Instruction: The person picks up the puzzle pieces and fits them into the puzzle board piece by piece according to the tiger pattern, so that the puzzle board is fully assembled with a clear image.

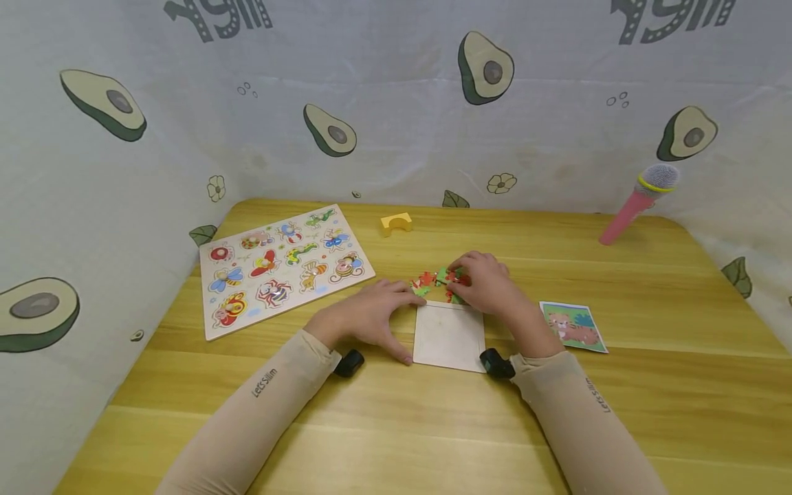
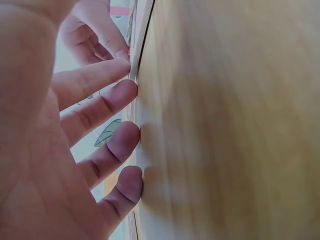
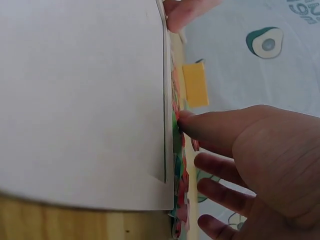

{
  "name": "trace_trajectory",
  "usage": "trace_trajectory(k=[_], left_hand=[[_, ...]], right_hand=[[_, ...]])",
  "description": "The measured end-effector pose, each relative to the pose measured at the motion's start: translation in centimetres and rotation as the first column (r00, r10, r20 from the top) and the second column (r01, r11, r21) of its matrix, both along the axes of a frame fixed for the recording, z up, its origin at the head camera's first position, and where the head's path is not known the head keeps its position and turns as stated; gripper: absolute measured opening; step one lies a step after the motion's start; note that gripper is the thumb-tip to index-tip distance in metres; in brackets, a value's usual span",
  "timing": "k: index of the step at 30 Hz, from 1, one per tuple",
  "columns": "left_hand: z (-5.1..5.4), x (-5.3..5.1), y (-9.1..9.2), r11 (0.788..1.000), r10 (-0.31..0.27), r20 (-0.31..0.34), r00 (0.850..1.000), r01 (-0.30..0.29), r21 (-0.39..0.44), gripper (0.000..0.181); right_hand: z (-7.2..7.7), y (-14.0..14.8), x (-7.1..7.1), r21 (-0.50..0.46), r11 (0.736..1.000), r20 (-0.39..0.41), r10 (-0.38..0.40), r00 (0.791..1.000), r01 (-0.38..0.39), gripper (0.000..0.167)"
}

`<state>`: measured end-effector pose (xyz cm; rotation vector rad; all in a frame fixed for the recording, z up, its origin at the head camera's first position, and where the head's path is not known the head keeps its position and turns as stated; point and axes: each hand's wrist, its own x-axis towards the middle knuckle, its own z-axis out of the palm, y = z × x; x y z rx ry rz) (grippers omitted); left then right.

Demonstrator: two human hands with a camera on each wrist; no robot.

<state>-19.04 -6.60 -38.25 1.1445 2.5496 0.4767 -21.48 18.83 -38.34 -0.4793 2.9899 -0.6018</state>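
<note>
Our left hand [image 1: 377, 313] spreads beside the tray [image 1: 448, 333], right hand [image 1: 489, 283] pinching a puzzle piece [image 1: 442, 276] in the crosswise row [image 1: 423, 282] beyond.

Square white tray [image 1: 448, 337] placed mid-table [image 1: 433, 433]; its left edge is flanked by left hand [image 1: 374, 313], thumb and fingers spread. Red-green puzzle pieces [image 1: 424, 282] gathered along tray's far edge, one pinched by right hand [image 1: 487, 282]. Insect board [image 1: 288, 275] laid at table's far left corner; yellow block [image 1: 396, 223] set near far edge; pink microphone [image 1: 634, 208] placed near far right corner; picture card [image 1: 575, 327] laid right of tray.
</note>
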Motion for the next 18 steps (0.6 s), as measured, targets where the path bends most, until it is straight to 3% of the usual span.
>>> trace_trajectory(k=[6,10,18], left_hand=[[0.0,0.0,0.0,1.0,-0.002,0.006,1.0,0.002,0.016,0.095],[0.1,0.1,0.1,1.0,0.001,0.009,1.0,-0.001,0.017,0.094],[0.2,0.1,0.0,1.0,0.008,0.018,1.0,-0.009,0.016,0.094]], right_hand=[[0.6,0.4,0.2,-0.146,0.985,0.074,-0.076,0.994,0.086,0.038],[0.9,0.6,0.3,-0.168,0.978,0.097,-0.107,0.989,0.122,0.043],[1.0,1.1,0.2,-0.153,0.986,0.134,-0.048,0.99,0.069,0.058]])
